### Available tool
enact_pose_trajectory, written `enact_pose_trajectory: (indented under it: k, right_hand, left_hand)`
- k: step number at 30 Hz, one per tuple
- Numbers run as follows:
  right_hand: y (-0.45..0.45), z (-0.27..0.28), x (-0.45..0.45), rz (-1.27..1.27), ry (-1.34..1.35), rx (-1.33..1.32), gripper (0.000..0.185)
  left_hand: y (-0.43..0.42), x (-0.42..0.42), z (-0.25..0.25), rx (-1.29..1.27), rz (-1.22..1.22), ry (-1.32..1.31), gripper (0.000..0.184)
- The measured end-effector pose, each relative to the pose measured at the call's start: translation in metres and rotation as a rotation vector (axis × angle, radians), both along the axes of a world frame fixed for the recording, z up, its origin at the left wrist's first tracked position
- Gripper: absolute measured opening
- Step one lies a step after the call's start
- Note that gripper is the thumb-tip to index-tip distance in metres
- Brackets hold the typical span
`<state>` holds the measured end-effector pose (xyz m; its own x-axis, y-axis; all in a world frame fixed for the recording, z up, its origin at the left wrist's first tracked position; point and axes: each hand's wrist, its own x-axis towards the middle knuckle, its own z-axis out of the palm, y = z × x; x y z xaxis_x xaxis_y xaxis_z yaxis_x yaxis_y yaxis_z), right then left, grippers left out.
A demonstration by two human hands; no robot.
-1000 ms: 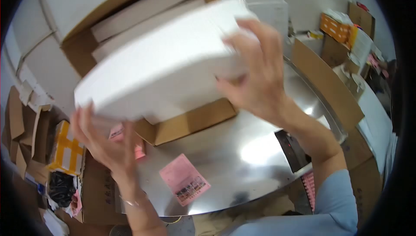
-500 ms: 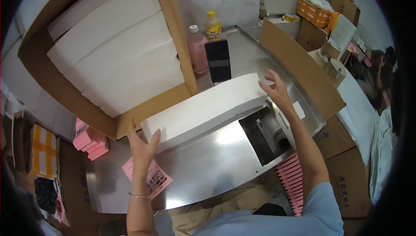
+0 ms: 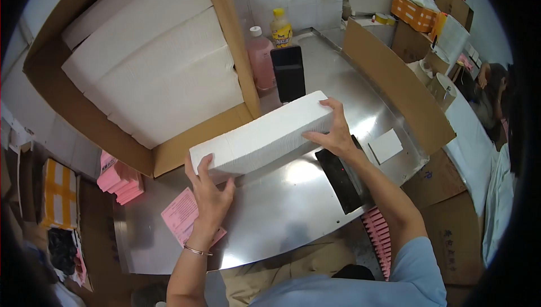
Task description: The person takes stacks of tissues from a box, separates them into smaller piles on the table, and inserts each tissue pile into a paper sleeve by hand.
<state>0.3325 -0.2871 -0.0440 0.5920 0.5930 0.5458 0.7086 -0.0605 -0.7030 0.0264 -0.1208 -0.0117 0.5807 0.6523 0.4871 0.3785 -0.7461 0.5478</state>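
Note:
A long stack of white paper tissues [image 3: 270, 135] lies at a slant above the steel table, in front of a cardboard box. My left hand [image 3: 211, 194] grips its left end, fingers on the top and end, thumb low on the front. At the other end, my right hand [image 3: 336, 133] is closed on the stack, with fingers at the top corner and thumb against the front side. The open cardboard box [image 3: 200, 135] holds several similar white stacks. Pink printed leaflets [image 3: 181, 211] lie partly behind my left wrist.
A dark slot [image 3: 341, 183] is set into the steel table [image 3: 270, 222]. Behind the stack stand a phone [image 3: 289, 73], a pink bottle [image 3: 261, 62] and a yellow-capped bottle [image 3: 280, 28]. A cardboard flap [image 3: 394, 81] edges the right side. Pink packets [image 3: 119, 177] sit left. Another person [image 3: 490, 93] is far right.
My right hand has come inward and closed on the stack's right end. My left hand has shifted right and tightened around the left end. The stack has tilted, showing more of its front side.

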Motion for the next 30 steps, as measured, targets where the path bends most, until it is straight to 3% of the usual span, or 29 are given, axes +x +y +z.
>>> enact_pose_trajectory:
  k: [1,2,3,5,7,9,11,13,15,17,19,23,25,27,29,30]
  right_hand:
    - [0.000,0.002,0.004,0.014,-0.115,0.012,0.085]
    - [0.001,0.008,0.011,-0.004,0.014,0.000,0.077]
    - [0.003,0.026,0.012,-0.002,0.013,-0.002,0.077]
    - [0.007,0.069,0.013,-0.145,0.065,-0.279,0.070]
    - [0.018,0.042,0.045,0.045,-0.302,-0.442,0.078]
    - [0.024,0.084,0.021,0.093,0.059,-0.668,0.087]
    - [0.010,0.092,0.013,0.070,0.118,-0.649,0.087]
    - [-0.023,0.083,0.021,0.059,0.095,-0.518,0.080]
    - [-0.060,0.050,0.040,-0.106,-0.136,-0.291,0.073]
    - [-0.095,0.048,0.048,-0.098,0.134,-0.253,0.065]
    - [-0.126,0.021,0.077,-0.154,0.056,-0.234,0.056]
    - [-0.139,0.023,0.079,-0.144,0.133,-0.214,0.054]
    - [-0.136,0.008,0.091,-0.199,-0.103,-0.270,0.052]
    - [-0.126,0.012,0.081,-0.224,-0.283,-0.309,0.048]
    - [-0.121,0.019,0.076,-0.171,-0.256,-0.297,0.051]
    - [-0.120,0.018,0.073,-0.195,-0.256,-0.306,0.051]
  left_hand:
    - [-0.002,0.000,0.004,0.019,-0.039,-0.003,0.077]
    - [-0.003,-0.006,0.015,0.181,-0.022,0.032,0.069]
    - [0.003,-0.007,0.022,0.179,-0.021,0.031,0.069]
    - [0.020,-0.006,0.039,-0.085,0.127,-0.078,0.066]
    - [0.027,-0.002,0.058,-0.136,0.169,0.032,0.066]
    - [0.039,0.006,0.067,-0.661,-0.040,0.183,0.068]
    - [0.029,0.014,0.050,-0.673,-0.023,0.146,0.068]
    - [0.009,0.020,0.018,-0.317,-0.088,0.014,0.068]
    - [-0.025,0.041,0.005,-0.360,-0.184,-0.059,0.064]
    - [-0.043,0.073,-0.018,-0.485,-0.351,-0.017,0.057]
    - [-0.049,0.113,-0.036,-0.262,-0.401,-0.087,0.051]
    - [-0.026,0.159,-0.033,-0.235,-0.485,-0.123,0.049]
    - [-0.005,0.159,-0.028,-0.145,-0.420,-0.084,0.047]
    - [-0.012,0.144,-0.004,0.148,-0.253,0.230,0.048]
    - [-0.037,0.144,0.015,0.506,-0.117,0.324,0.054]
    - [-0.046,0.155,0.017,0.504,-0.142,0.314,0.054]
